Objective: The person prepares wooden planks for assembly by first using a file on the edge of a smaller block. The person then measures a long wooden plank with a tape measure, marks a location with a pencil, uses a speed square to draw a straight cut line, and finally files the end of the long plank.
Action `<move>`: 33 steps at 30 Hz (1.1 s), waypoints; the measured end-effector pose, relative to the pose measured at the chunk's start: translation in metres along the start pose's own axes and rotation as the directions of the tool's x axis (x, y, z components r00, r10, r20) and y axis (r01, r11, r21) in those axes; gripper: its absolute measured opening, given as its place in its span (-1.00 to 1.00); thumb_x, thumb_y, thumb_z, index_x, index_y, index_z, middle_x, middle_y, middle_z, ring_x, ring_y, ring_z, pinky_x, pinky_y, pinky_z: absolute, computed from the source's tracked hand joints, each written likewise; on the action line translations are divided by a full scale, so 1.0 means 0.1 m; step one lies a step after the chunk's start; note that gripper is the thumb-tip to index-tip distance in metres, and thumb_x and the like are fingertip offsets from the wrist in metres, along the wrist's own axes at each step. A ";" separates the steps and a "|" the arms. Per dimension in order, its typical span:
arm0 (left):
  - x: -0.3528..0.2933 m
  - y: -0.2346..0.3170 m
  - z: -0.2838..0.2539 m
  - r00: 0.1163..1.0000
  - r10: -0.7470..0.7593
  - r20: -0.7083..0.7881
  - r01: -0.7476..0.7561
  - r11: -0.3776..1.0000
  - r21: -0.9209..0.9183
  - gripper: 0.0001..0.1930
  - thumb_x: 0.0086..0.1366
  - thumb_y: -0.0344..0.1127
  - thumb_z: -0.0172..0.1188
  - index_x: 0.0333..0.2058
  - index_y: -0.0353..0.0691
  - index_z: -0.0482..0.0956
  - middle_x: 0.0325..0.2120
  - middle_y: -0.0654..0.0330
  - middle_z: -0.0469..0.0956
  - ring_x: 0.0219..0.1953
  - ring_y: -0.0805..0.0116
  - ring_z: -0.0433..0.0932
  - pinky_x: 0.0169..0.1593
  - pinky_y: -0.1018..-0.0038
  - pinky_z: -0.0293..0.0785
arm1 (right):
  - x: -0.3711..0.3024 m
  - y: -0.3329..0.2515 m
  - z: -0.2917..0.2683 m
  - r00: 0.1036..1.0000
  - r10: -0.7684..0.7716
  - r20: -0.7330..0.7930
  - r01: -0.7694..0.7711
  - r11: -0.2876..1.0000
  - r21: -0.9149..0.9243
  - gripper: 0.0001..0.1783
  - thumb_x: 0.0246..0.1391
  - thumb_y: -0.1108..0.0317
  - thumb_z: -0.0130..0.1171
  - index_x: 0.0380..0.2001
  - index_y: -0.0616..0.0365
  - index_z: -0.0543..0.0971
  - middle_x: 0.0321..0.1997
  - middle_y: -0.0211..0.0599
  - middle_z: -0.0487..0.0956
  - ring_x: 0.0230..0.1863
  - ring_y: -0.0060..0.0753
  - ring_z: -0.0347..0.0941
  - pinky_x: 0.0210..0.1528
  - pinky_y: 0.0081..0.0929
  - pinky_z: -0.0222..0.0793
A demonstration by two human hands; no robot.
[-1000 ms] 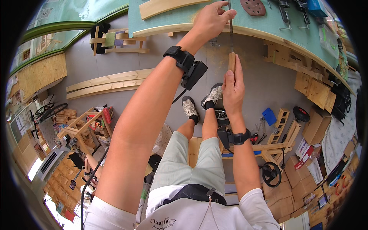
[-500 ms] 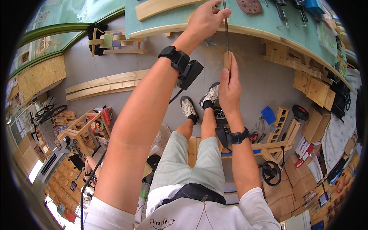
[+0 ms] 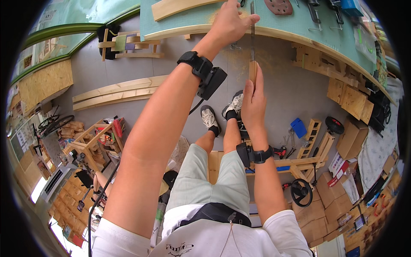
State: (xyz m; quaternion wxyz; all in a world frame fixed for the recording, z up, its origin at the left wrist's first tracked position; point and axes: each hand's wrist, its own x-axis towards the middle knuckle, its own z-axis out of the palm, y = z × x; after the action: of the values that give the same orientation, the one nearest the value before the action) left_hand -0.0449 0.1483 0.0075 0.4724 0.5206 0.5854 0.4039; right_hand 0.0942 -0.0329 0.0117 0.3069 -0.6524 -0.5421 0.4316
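Observation:
My right hand (image 3: 255,105) is closed round the wooden handle (image 3: 253,73) of a long, narrow metal file-like tool (image 3: 252,47). Its dark blade points away from me, crossing the front edge of the green-topped workbench (image 3: 282,19); whether it has teeth is too fine to see. Over the bench edge, my left hand (image 3: 231,23) is open, its thumb stretched out to the blade and its other fingers reaching forward, partly cut off by the picture's top. Whatever lies under that palm is hidden. Pale wood dust (image 3: 216,16) is scattered beside the left hand.
On the bench lie a curved wooden strip (image 3: 184,7), a brown sanding pad (image 3: 278,7) and clamps (image 3: 316,15). Long boards (image 3: 120,92) lie on the floor to the left, near a small wooden frame (image 3: 132,47). Wooden frames and cardboard boxes (image 3: 353,137) stand on the right.
My right hand and the tool have drawn slightly back toward me. The left thumb has shifted a little nearer to me and sticks out farther from the fingers.

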 end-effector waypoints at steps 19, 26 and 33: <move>-0.53 -0.41 -0.68 0.927 0.361 0.100 -0.327 0.650 0.686 -0.73 0.38 -0.37 0.11 0.01 -0.10 0.63 -0.16 0.20 0.66 -0.02 0.12 0.55 0.17 0.23 0.33 | 0.21 -0.21 0.02 0.999 0.005 -0.034 -0.006 1.000 -0.029 -0.48 0.48 0.20 -0.15 0.42 0.03 0.24 -0.42 0.01 0.52 -0.55 -0.18 0.39 -0.41 -0.26 0.37; -0.75 -0.16 -0.32 0.853 0.486 -0.190 -0.304 0.760 0.575 -0.81 0.37 -0.38 0.17 -0.08 -0.22 0.59 -0.19 0.05 0.60 -0.06 -0.01 0.54 0.03 0.20 0.44 | -0.34 -0.09 -0.21 0.994 0.109 -0.021 -0.109 0.994 -0.008 -0.45 0.48 0.15 -0.14 0.43 0.09 0.24 -0.52 -0.08 0.51 -0.53 -0.15 0.42 -0.36 -0.24 0.41; -1.75 -0.03 0.44 0.871 -0.417 0.260 0.487 0.803 -0.344 -0.63 0.51 -0.08 0.08 -0.06 -0.35 0.51 -0.39 0.22 0.55 -0.43 0.52 0.55 -0.39 0.56 0.51 | -0.45 0.11 -0.17 0.950 0.271 0.158 -0.312 0.865 0.393 -0.55 0.49 0.12 -0.12 0.19 0.25 0.41 -0.49 -0.41 0.46 -0.50 -0.53 0.37 -0.37 -0.42 0.36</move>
State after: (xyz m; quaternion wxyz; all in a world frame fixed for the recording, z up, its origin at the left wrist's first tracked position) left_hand -0.0011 -0.0264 0.0177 0.6995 0.2907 0.5550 0.3438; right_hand 0.1126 -0.0778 0.0197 0.3421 -0.6251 -0.3481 0.6092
